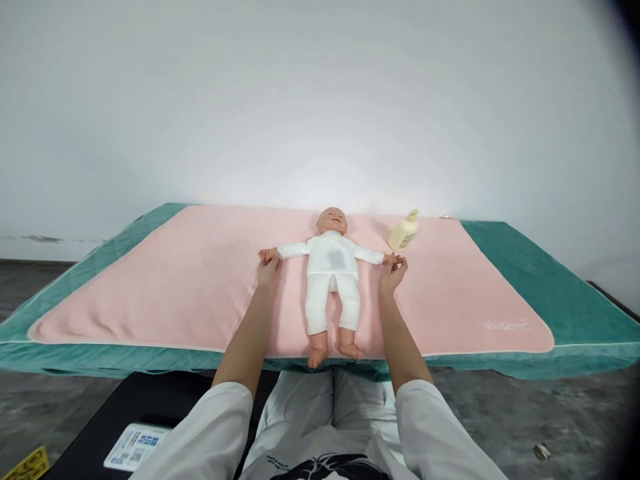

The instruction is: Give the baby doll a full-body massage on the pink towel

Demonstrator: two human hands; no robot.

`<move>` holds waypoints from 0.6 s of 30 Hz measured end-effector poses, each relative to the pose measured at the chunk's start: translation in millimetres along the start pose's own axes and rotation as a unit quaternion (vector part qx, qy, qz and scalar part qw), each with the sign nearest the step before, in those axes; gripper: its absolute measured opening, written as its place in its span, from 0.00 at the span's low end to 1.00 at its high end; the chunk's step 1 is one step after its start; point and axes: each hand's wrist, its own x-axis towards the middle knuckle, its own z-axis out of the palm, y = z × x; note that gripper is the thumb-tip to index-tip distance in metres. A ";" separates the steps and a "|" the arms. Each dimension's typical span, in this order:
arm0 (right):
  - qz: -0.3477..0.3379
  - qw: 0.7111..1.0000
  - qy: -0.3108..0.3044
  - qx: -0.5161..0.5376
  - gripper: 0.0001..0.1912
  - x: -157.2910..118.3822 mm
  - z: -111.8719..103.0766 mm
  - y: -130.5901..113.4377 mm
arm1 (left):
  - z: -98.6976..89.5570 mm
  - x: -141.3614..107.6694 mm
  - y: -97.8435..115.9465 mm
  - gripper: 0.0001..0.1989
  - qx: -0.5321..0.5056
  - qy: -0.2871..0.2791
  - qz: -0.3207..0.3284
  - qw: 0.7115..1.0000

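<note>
A baby doll (pixel 333 257) in white clothing lies on its back on a pink blanket (pixel 200 287), its arms stretched out sideways and its bare feet at the near edge. My left hand (pixel 269 268) is closed around the doll's hand on the left. On the other side, my right hand (pixel 393 272) pinches the doll's other hand between thumb and fingers. Just beyond my right hand stands a pale yellow pump bottle (pixel 403 231), apart from it.
Under the blanket is a table with a green cover (pixel 545 293), against a white wall (pixel 320 100). At lower left, a white labelled packet (pixel 134 445) lies on a black surface (pixel 95 427). A small object (pixel 541 451) is on the grey floor.
</note>
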 end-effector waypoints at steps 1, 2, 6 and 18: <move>0.004 1.000 0.004 0.012 0.34 -0.2 0.1 -0.3 | -0.3 -0.6 0.1 0.09 0.001 -0.003 0.002 1.000; 0.008 1.000 0.010 0.024 0.34 -0.4 0.1 -0.9 | -0.8 -1.1 0.0 0.09 0.004 -0.007 0.005 1.000; 0.033 0.997 0.034 0.054 0.36 -0.3 -0.5 -3.3 | -2.9 -2.1 -1.7 0.08 0.021 -0.013 0.016 1.000; 0.009 0.999 0.021 0.045 0.42 0.2 0.5 -5.2 | -0.3 -2.1 -3.8 0.12 0.080 -0.019 0.067 0.994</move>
